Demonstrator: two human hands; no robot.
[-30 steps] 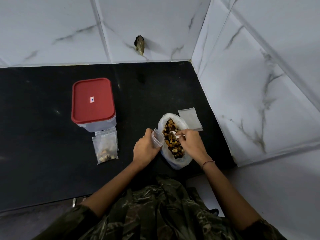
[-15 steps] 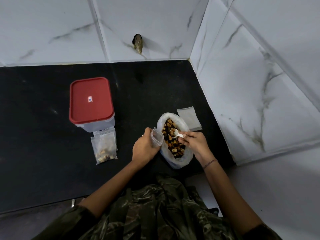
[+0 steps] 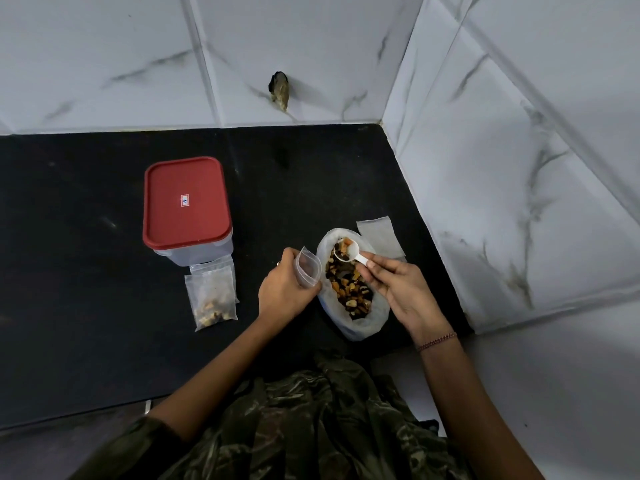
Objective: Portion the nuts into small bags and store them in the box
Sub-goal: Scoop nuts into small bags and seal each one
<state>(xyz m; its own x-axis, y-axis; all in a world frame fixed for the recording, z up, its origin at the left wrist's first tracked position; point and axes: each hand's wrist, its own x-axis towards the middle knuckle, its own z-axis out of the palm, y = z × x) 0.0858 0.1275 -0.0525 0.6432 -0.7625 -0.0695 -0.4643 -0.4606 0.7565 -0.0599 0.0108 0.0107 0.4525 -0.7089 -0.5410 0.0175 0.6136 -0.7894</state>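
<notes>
While the left hand (image 3: 284,289) is pinching a small empty bag (image 3: 307,268) open, the right hand (image 3: 398,289) is gripping a white scoop (image 3: 350,253) over the nuts (image 3: 349,289) in the big bag near the surface's (image 3: 86,271) right edge; a filled bag (image 3: 213,299) is lying against the red-lidded box (image 3: 187,209).

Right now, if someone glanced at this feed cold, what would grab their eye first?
Probably the red-lidded box, closed, bright against the black counter at left, with filled small bags in front of it. Next, right of centre, the open white bag of mixed nuts, where the right hand lifts a loaded white scoop beside the empty zip bag in the left hand.
</notes>
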